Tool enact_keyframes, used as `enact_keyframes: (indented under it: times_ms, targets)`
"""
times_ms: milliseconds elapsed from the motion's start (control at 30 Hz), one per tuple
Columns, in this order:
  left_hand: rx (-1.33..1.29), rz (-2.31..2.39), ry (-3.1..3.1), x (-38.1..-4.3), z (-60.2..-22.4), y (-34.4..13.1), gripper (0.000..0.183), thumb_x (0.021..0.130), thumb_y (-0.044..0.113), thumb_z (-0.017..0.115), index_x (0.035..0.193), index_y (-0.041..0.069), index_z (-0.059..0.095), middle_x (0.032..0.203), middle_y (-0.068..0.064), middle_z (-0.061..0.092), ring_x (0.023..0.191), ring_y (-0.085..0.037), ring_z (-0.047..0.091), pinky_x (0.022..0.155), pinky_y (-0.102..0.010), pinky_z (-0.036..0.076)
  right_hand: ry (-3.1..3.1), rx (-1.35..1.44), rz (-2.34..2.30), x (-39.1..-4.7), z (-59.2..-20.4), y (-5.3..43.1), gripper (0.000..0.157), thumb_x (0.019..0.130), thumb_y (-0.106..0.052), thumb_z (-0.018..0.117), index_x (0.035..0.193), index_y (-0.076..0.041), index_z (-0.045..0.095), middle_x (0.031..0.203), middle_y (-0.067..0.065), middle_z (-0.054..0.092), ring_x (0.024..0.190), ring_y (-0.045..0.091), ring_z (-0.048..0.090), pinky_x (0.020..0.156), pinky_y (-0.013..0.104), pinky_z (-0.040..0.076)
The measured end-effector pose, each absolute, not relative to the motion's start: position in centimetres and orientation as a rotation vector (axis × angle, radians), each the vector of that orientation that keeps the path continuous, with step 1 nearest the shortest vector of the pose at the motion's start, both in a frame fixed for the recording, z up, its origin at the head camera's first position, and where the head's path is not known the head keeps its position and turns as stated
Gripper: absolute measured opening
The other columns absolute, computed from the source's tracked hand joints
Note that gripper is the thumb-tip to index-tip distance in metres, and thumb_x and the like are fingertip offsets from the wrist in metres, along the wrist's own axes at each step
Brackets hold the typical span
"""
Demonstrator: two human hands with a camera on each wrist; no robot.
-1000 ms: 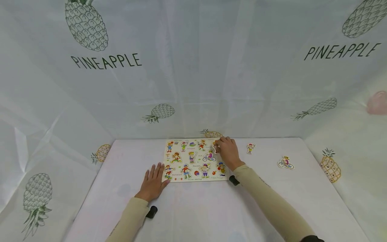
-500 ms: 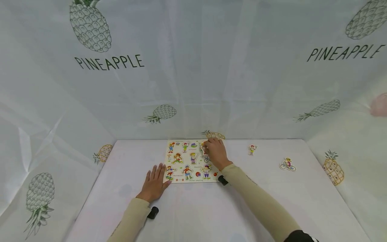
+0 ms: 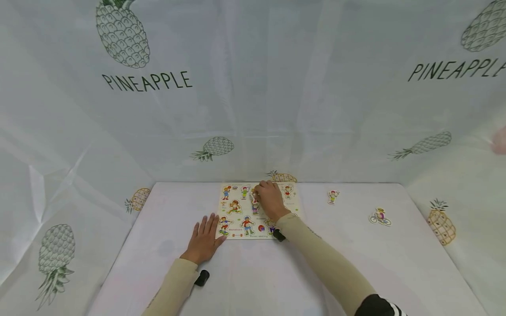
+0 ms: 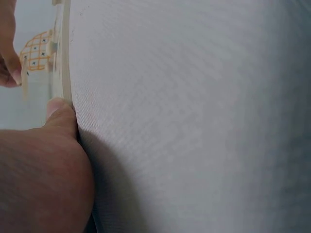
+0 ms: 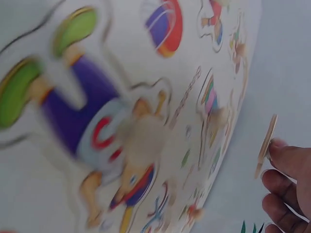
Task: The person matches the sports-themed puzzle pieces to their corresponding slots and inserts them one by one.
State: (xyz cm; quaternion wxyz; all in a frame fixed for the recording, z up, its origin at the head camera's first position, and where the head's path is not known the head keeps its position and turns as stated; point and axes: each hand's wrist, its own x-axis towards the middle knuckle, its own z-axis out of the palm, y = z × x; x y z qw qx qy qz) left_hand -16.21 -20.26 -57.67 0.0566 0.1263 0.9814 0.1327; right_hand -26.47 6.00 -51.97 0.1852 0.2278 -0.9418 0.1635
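A wooden picture puzzle board (image 3: 264, 219) with sports figures lies at the back of the table. Pinched between thumb and fingers of my right hand (image 3: 270, 200) is a thin puzzle piece (image 5: 267, 143), seen edge-on in the right wrist view and raised above the board's upper middle. Its picture is mostly hidden. My left hand (image 3: 203, 241) rests flat with fingers spread at the board's left edge; in the left wrist view the thumb (image 4: 60, 114) touches the board's rim. Baseball player piece (image 5: 104, 131) sits close to the right wrist camera, in its place.
Two loose puzzle pieces lie on the table right of the board: a small figure with raised arms (image 3: 333, 197) and a cyclist (image 3: 380, 217). Behind the table (image 3: 253, 281) hangs a white curtain (image 3: 253, 109) printed with pineapples, also at both sides.
My right hand has moved left over the board, from its upper right to its upper middle, carrying the puzzle piece. The left hand stays at the edge. The head view has shifted slightly.
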Motion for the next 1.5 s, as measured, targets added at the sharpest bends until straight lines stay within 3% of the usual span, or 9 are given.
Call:
enact_keyframes:
  times_ms: [233, 700, 900, 1500]
  targets:
    - [0.368, 0.416, 2.977, -16.2, -57.4, -20.4, 0.081, 0.108, 0.041, 0.058, 0.165, -0.005, 0.023, 0.173, -0.025, 0.019, 0.159, -0.050, 0.014, 0.127, -0.067, 0.014, -2.670, 0.681, 0.494, -27.2, -51.8, 4.1, 0.005, 0.099, -0.016, 0.076, 0.099, -0.012, 0.078, 0.097, 0.002, 0.069, 0.092, 0.022, 0.061, 0.091, 0.042, 0.052]
    - [0.402, 0.462, 2.970, -15.7, -56.1, -20.2, 0.079, 0.109, 0.041, 0.055, 0.164, -0.006, 0.024, 0.172, -0.027, 0.022, 0.158, -0.051, 0.016, 0.127, -0.068, 0.014, -2.746, 0.687, 0.444, -28.9, -51.8, 0.1, 0.006, 0.098, -0.021, 0.078, 0.098, -0.015, 0.078, 0.096, 0.002, 0.069, 0.094, 0.022, 0.063, 0.092, 0.041, 0.053]
    - [0.371, 0.481, 2.946, -15.5, -55.2, -19.8, 0.075, 0.108, 0.034, 0.059, 0.162, -0.007, 0.028, 0.171, -0.028, 0.024, 0.158, -0.052, 0.017, 0.126, -0.068, 0.014, -2.792, 0.698, 0.416, -29.4, -51.1, -1.6, 0.008, 0.100, -0.023, 0.077, 0.097, -0.015, 0.077, 0.096, 0.001, 0.069, 0.095, 0.022, 0.063, 0.092, 0.040, 0.053]
    - [0.412, 0.375, 3.008, -16.3, -58.0, -20.3, 0.078, 0.107, 0.041, 0.059, 0.164, -0.003, 0.027, 0.172, -0.024, 0.025, 0.159, -0.049, 0.020, 0.126, -0.066, 0.019, -2.874, 0.671, 0.317, -30.2, -51.5, -4.1, 0.011, 0.101, -0.020, 0.075, 0.093, -0.015, 0.079, 0.096, 0.002, 0.071, 0.097, 0.024, 0.067, 0.095, 0.041, 0.055]
